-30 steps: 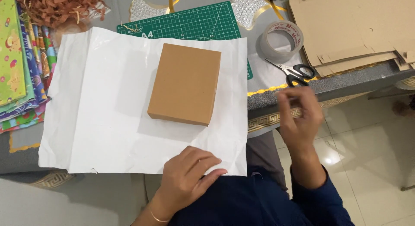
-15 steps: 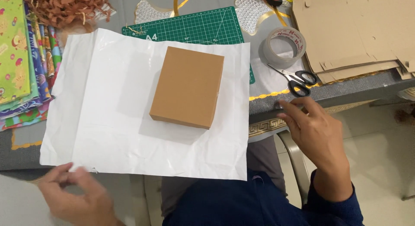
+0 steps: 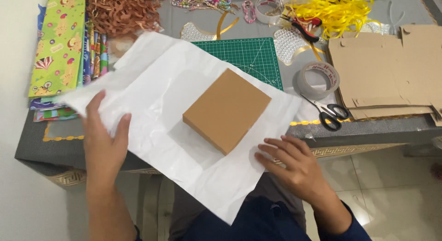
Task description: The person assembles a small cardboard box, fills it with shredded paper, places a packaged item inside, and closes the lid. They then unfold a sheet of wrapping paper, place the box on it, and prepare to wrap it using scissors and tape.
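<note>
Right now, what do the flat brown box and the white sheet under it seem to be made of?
Flat brown box: likely kraft cardboard, with a matte, uniform tan surface and crisp edges. White sheet: looks like thin tissue-type paper or possibly plastic film, creased and faintly glossy, under both the left hand and the right hand.

I am pressing my left hand [image 3: 103, 146] and right hand [image 3: 292, 165] flat on the white paper [image 3: 156, 98] lying skewed under the brown box [image 3: 227, 110].

Cutting mat [image 3: 251, 56] half under white paper [image 3: 152, 107]; cardboard sheets [image 3: 391, 70] cut by right edge.
</note>
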